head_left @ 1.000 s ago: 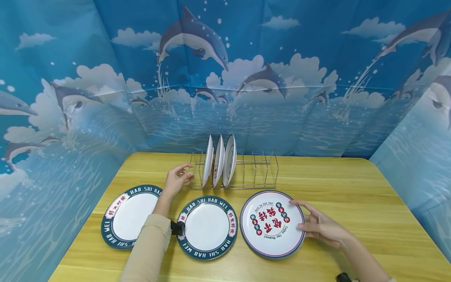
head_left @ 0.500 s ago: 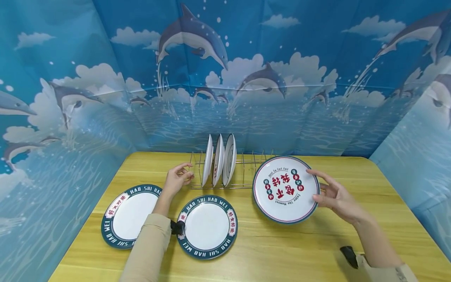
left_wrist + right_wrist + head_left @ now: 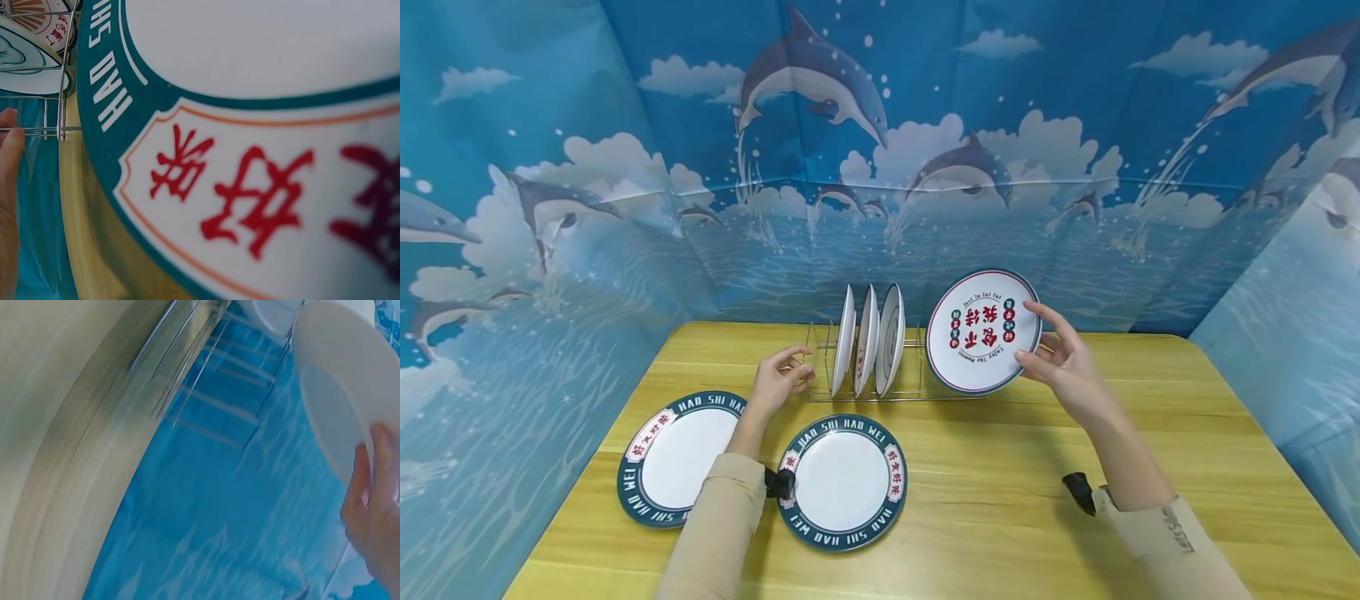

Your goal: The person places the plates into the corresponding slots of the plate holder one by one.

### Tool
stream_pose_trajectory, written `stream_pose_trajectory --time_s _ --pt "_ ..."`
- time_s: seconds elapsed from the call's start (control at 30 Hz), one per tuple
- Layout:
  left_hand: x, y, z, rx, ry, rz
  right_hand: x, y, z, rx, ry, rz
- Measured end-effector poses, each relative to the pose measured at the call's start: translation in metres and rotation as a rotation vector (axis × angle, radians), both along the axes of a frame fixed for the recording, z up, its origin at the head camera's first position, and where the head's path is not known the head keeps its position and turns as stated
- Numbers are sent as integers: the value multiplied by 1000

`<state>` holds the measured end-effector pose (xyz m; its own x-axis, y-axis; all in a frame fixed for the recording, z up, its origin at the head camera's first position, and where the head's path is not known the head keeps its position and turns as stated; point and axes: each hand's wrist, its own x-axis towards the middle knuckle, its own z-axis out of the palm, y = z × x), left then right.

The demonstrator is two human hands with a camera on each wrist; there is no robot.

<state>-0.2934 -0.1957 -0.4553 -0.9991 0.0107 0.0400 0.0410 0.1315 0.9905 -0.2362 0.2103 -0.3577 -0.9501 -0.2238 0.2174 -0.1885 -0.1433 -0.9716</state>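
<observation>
My right hand (image 3: 1067, 362) grips the right rim of a white plate (image 3: 973, 367) with red characters and a dark rim. The plate is tilted up, its face toward the head camera, and covers the right part of the wire plate rack (image 3: 921, 367). In the right wrist view, the plate's pale underside (image 3: 337, 381) shows beside the fingers. My left hand (image 3: 777, 385) pinches the wire at the rack's left end; its fingers (image 3: 9, 140) meet that wire in the left wrist view. Three plates (image 3: 867, 342) stand upright in the rack's left slots.
Two plates with green lettered rims lie flat on the wooden table (image 3: 1000, 508): one plate (image 3: 842, 483) in front of the rack, another plate (image 3: 681, 462) at the left, partly behind my left sleeve. A blue dolphin-print sheet (image 3: 1037, 225) hangs right behind the table.
My right hand has lifted the red-lettered plate off the table, carried it back to the rack and tilted it more upright. The left hand has stayed at the rack's end.
</observation>
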Motion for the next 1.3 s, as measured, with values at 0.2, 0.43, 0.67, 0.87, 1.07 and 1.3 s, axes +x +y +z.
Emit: stream_pose_trajectory --time_s 0.2,0.43,0.67,0.87,1.07,1.3 --pt "0 1 0 -1 -7 5 -12 -26 4 34 -9 -102" --pt "3 1 7 20 -26 -8 -22 -51 4 152 43 -148" --pt "11 5 21 24 -44 -7 -28 -75 0 312 167 -203" --pt "8 3 16 29 -41 -9 -31 -91 -4 350 236 -203" --pt "1 0 2 15 -14 -8 -33 -103 -6 396 259 -208" --pt "0 1 1 3 -9 1 -15 -117 11 400 224 -225"
